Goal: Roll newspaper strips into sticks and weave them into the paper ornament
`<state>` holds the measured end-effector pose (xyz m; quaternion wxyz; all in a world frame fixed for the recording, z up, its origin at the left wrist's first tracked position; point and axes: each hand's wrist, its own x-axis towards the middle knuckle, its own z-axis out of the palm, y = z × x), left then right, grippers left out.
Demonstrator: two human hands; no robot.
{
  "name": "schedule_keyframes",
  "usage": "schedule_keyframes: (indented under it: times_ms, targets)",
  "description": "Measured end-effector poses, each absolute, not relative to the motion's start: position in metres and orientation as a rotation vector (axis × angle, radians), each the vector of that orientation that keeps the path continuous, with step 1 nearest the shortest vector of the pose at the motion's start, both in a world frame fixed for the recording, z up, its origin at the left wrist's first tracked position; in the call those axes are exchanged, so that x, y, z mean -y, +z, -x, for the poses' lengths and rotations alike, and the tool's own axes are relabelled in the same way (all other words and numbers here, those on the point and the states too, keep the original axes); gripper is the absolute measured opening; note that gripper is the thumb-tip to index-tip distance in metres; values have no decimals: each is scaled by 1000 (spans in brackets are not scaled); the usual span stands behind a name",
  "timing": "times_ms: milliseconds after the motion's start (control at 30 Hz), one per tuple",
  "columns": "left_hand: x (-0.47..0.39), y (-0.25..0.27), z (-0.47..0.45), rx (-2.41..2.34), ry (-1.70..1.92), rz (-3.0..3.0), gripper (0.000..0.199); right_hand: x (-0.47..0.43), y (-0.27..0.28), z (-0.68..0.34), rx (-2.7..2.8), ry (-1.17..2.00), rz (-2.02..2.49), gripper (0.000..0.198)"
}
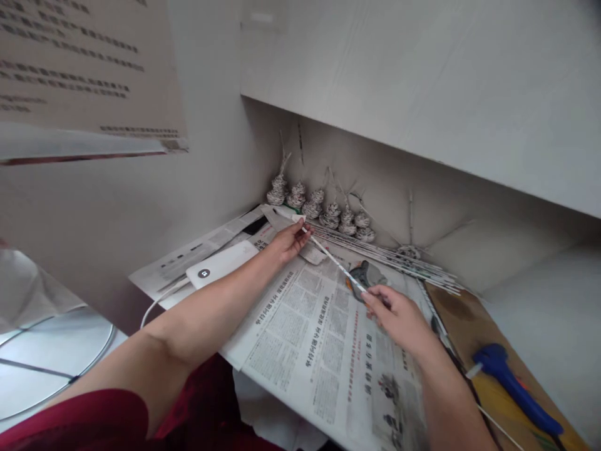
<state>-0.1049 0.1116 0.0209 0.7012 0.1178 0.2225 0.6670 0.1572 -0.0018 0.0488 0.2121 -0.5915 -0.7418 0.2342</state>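
A thin rolled-paper stick [334, 259] slants across the newspaper-covered table, held between my two hands. Its far end, where a small pale flap of paper shows, is pinched by my left hand [293, 240]. My right hand [389, 308] grips the near end between thumb and fingers. Beneath the stick, close to my right hand, lies a grey object with an orange part [369, 275], whose kind I cannot make out. Sheets of printed newspaper [300, 338] lie flat under both hands.
Several gourd-shaped woven paper pieces [330, 216] stand along the back wall. A bundle of paper sticks [399, 257] lies before them, near a woven round base [408, 252] with spokes. A white device with a cable [225, 263] lies left; a blue glue gun [516, 388] lies right.
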Motion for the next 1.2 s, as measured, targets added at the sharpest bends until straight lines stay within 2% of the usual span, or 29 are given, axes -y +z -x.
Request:
schedule_keyframes:
  times_ms: [100, 200, 267, 400, 567, 700, 767, 833, 867, 933, 1000, 1033, 1067, 1133, 1200]
  targets:
    - [-112, 22, 106, -503, 1526, -224, 15, 3, 49, -153, 2172, -9, 1575, 30]
    - [-111, 24, 107, -485, 1538, -212, 16, 5, 49, -148, 2183, -192, 1565, 30]
    - [-111, 25, 108, -473, 1531, -220, 17, 5, 48, -146, 2176, -18, 1628, 31]
    - [-109, 25, 107, -470, 1497, -236, 17, 9, 45, -148, 2081, 655, 1671, 34]
    - [-105, 27, 101, -483, 1423, -278, 18, 31, 47, -148, 1887, 999, 1660, 31]
    - [-101, 28, 98, -468, 1343, -302, 17, 57, 46, -136, 1469, 1662, 1473, 27]
    - [-100, 28, 98, -455, 1301, -304, 15, 71, 43, -129, 1274, 1870, 1365, 27]
    - [-100, 27, 99, -461, 1284, -302, 14, 86, 43, -127, 1267, 1858, 1405, 30]
    - [-100, 27, 100, -469, 1283, -300, 14, 94, 43, -128, 1349, 1757, 1483, 33]
    - [-100, 27, 101, -487, 1292, -293, 13, 111, 43, -134, 1619, 1359, 1682, 34]
    - [-99, 28, 101, -498, 1300, -284, 13, 128, 43, -146, 1846, 805, 1817, 29]
    - [-98, 28, 100, -500, 1302, -282, 13, 137, 43, -152, 1880, 619, 1869, 28]
    - [-97, 29, 99, -500, 1294, -285, 14, 146, 41, -158, 1879, 564, 1889, 28]
    - [-94, 30, 96, -493, 1261, -306, 14, 162, 37, -164, 1769, 862, 1852, 31]
    - [-91, 31, 93, -468, 1216, -334, 15, 176, 32, -163, 1448, 1411, 1691, 35]
